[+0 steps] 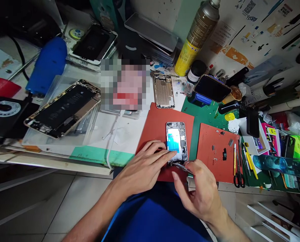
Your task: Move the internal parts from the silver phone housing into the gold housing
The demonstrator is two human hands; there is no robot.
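Observation:
An opened phone housing (182,134), its inner boards and a bright blue-white patch showing, lies on a red-brown mat (150,127) in front of me. My left hand (148,164) holds it at the lower left, fingers along its side and one reaching across its lower part. From the right, my right hand (201,188) pinches a slim silver tool with a ridged grip (181,166). The tool's tip is at the phone's bottom edge; what it touches there is too small to tell.
Small parts lie on a second red-brown mat (207,161), with scissors (239,178) beside it. A gold phone back (163,90) lies behind the phone. Another opened phone (64,109) rests left. A spray can (197,37) and a dark-screened phone (212,88) stand behind.

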